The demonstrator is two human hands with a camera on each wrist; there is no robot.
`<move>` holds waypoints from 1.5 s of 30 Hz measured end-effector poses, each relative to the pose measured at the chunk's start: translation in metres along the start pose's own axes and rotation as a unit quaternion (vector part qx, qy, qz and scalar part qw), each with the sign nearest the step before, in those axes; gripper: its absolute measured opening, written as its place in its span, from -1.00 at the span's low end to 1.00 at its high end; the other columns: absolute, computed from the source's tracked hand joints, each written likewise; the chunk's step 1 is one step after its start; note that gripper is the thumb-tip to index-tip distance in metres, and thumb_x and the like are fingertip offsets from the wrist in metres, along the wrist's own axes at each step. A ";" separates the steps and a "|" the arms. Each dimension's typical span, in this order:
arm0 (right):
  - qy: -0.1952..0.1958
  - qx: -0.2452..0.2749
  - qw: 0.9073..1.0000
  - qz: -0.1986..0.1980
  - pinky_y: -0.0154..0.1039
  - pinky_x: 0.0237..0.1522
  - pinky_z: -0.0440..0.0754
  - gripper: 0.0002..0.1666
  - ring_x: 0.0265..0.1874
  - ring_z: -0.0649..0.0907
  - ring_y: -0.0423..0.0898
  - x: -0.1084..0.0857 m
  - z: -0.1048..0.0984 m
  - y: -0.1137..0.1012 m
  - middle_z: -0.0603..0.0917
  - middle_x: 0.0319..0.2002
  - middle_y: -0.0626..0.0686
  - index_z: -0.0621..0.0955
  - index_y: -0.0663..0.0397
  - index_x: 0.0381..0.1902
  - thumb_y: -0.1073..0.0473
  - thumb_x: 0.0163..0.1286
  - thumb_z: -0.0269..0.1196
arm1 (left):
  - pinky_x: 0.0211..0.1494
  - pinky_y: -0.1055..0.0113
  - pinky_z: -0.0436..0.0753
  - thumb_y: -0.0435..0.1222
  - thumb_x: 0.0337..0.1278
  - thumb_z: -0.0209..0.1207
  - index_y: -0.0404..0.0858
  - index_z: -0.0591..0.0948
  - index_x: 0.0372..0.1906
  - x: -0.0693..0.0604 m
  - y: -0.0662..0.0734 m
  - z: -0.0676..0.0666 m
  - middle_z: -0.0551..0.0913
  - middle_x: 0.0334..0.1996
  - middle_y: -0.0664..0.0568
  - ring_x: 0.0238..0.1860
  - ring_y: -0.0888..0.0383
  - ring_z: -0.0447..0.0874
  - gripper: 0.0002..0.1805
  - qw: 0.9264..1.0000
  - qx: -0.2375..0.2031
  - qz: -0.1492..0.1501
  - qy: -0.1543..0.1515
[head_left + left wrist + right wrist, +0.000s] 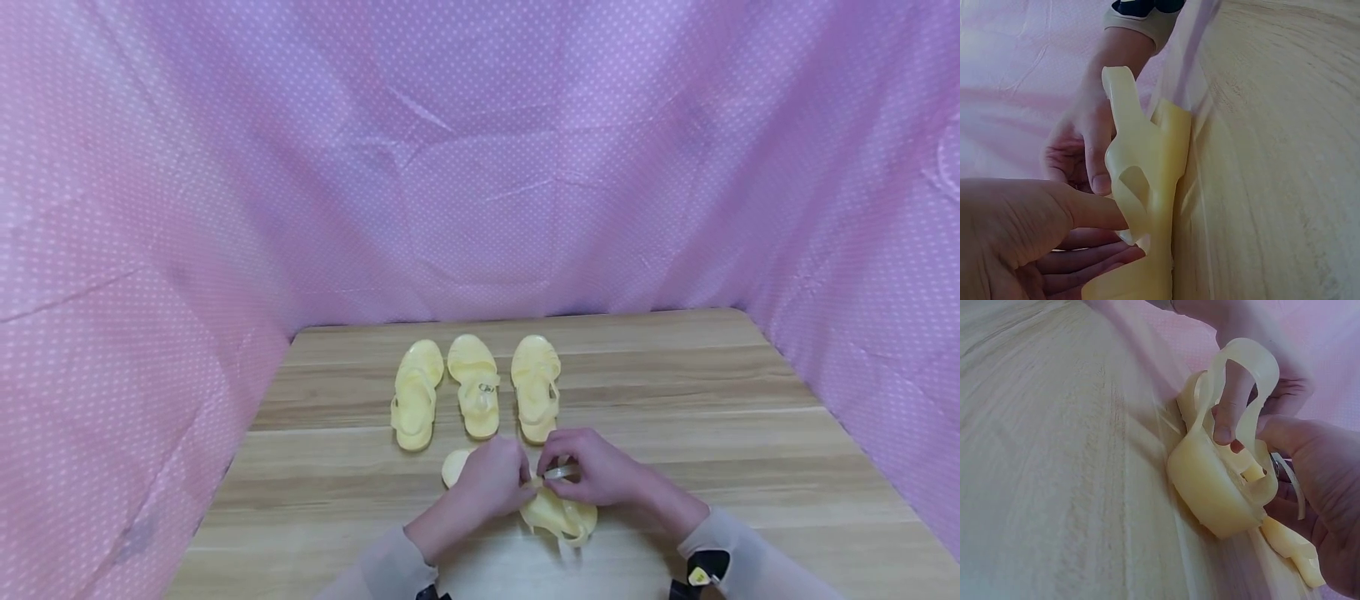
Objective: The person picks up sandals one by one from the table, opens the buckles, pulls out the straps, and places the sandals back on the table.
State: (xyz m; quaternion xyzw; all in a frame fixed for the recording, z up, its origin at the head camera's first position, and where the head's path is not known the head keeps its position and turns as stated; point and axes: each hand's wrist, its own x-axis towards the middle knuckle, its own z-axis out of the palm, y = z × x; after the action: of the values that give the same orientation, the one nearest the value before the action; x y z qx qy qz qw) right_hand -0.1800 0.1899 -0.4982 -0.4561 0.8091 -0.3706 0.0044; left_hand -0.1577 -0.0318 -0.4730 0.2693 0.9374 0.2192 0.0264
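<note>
Both hands are at a pale yellow jelly sandal (556,512) on the near part of the table. My left hand (491,479) pinches its strap near the buckle, thumb against the sandal (1160,169) in the left wrist view. The fingers of my right hand (596,471) pinch the translucent strap end (558,472). In the right wrist view, this strap end (1293,484) hangs beside a small metal buckle (1277,465), and a looped strap (1254,356) stands up. A rounded yellow piece (455,467) shows behind the left hand; whether it belongs to the same sandal I cannot tell.
Farther back on the wooden table (675,392) stand three matching sandals in a row: a left one (415,400), a middle one (475,387) with its buckle showing, and a right one (535,387). Pink dotted cloth (480,167) hangs around the table's back and sides.
</note>
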 end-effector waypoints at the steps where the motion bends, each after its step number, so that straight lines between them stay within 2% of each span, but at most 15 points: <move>1: 0.000 0.000 1.000 0.001 -0.34 -0.13 0.75 -0.73 -0.23 0.71 -0.28 0.000 0.000 0.000 0.74 -0.24 -0.18 0.74 -0.15 -0.20 0.32 0.22 0.49 | -0.63 0.57 0.31 -0.23 -0.04 0.55 -0.06 0.66 -0.74 0.000 0.000 0.000 0.49 -0.76 0.32 -0.68 0.45 0.29 -0.67 1.000 0.002 0.002 0.001; 7: 0.008 0.002 1.000 0.008 -0.32 -0.14 0.76 -0.75 -0.23 0.72 -0.28 -0.001 0.000 0.000 0.75 -0.24 -0.15 0.75 -0.12 -0.19 0.32 0.24 0.49 | -0.50 0.57 0.41 -0.16 -0.02 0.58 -0.04 0.80 -0.57 0.001 0.001 -0.001 0.64 -0.66 0.30 -0.57 0.44 0.43 -0.82 1.000 0.010 0.012 0.017; 14: 0.004 0.006 1.000 -0.003 -0.34 -0.12 0.75 -0.75 -0.22 0.71 -0.28 0.000 0.000 0.002 0.75 -0.23 -0.14 0.74 -0.14 -0.18 0.32 0.27 0.47 | -0.56 0.58 0.37 -0.25 0.00 0.53 -0.06 0.72 -0.66 0.001 0.000 -0.001 0.57 -0.70 0.30 -0.62 0.44 0.34 -0.75 1.000 -0.007 0.009 0.021; 21: -0.006 0.008 1.000 -0.002 -0.34 -0.06 0.77 -0.81 -0.16 0.72 -0.29 0.002 -0.004 0.002 0.74 -0.20 -0.16 0.74 -0.10 -0.17 0.30 0.33 0.45 | -0.52 0.56 0.44 -0.25 -0.03 0.53 -0.07 0.72 -0.64 0.001 -0.002 -0.002 0.64 -0.63 0.26 -0.59 0.43 0.42 -0.78 1.000 -0.003 0.004 0.022; 24: 0.006 0.007 1.000 -0.005 -0.34 -0.11 0.77 -0.80 -0.18 0.73 -0.27 0.003 -0.004 0.003 0.75 -0.20 -0.15 0.74 -0.07 -0.16 0.32 0.32 0.45 | -0.53 0.56 0.40 -0.21 -0.04 0.54 -0.07 0.76 -0.57 0.004 -0.002 -0.002 0.61 -0.66 0.28 -0.59 0.42 0.41 -0.83 1.000 0.009 0.008 0.027; 28: 0.019 0.005 1.000 -0.014 -0.32 -0.19 0.76 -0.79 -0.23 0.71 -0.28 0.002 -0.002 0.004 0.76 -0.23 -0.15 0.75 -0.08 -0.18 0.33 0.30 0.47 | -0.56 0.57 0.33 -0.21 -0.02 0.50 -0.04 0.76 -0.65 0.008 -0.001 0.000 0.52 -0.76 0.32 -0.63 0.44 0.35 -0.80 0.999 0.011 0.020 0.026; 31: 0.016 0.005 1.000 -0.017 -0.33 -0.20 0.76 -0.79 -0.25 0.70 -0.30 0.001 -0.001 0.004 0.76 -0.25 -0.15 0.75 -0.11 -0.19 0.31 0.31 0.47 | -0.59 0.59 0.29 -0.25 -0.01 0.47 -0.01 0.69 -0.77 0.009 -0.001 0.001 0.45 -0.83 0.36 -0.67 0.46 0.29 -0.69 1.000 0.005 0.025 0.019; 38: 0.014 0.010 1.000 -0.013 -0.32 -0.16 0.76 -0.78 -0.23 0.71 -0.27 0.004 -0.005 0.006 0.76 -0.23 -0.13 0.74 -0.14 -0.17 0.31 0.34 0.45 | -0.63 0.57 0.20 -0.27 -0.01 0.47 0.00 0.64 -0.81 0.014 -0.001 -0.002 0.37 -0.83 0.37 -0.67 0.44 0.20 -0.64 1.000 0.013 0.017 0.021; 45: 0.005 0.010 1.000 -0.024 -0.35 -0.24 0.74 -0.80 -0.27 0.70 -0.25 0.003 -0.003 0.002 0.74 -0.24 -0.13 0.73 -0.11 -0.17 0.31 0.34 0.44 | -0.61 0.57 0.26 -0.29 -0.07 0.49 -0.01 0.61 -0.82 0.008 -0.001 -0.002 0.35 -0.85 0.38 -0.66 0.42 0.26 -0.62 1.000 -0.002 0.008 0.007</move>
State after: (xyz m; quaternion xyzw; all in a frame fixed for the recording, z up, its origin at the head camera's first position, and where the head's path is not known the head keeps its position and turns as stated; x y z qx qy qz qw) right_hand -0.1843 0.1899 -0.4967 -0.4732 0.7942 -0.3813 -0.0037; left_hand -0.1658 -0.0290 -0.4714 0.2755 0.9349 0.2229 0.0182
